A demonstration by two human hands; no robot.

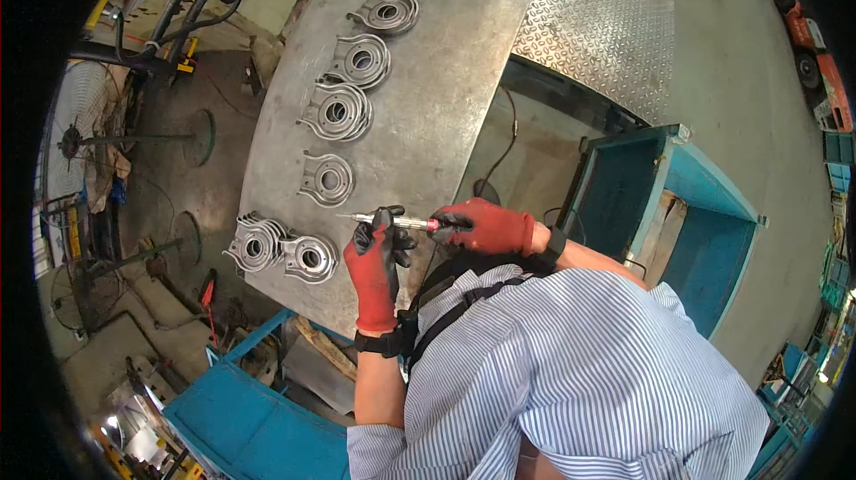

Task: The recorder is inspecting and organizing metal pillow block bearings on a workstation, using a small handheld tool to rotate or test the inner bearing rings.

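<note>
Right now both gloved hands meet on one slim pen-shaped tool held just above the near edge of the grey steel table. The tool's long axis runs nearly level across the person's front, its thin metal tip pointing to the person's left and its red rear end lying toward the right. The left hand, in a red glove with black fingertips, is closed round the forward part of the barrel, fingers curled over it. The right hand, gloved the same way, is wrapped round the rear end, so the tool spans the small gap between the two fists. Beyond the tip, further to the left and a little lower in the head view, two grey cast metal housings lie side by side near the table's left edge, each with a round bore in the middle; the left hand is clearly the nearer one to them. A single housing sits above the tip, further up the table, and three more castings run in a line toward the far end. A blue metal bin stands to the person's right, well apart from the hands.
</note>
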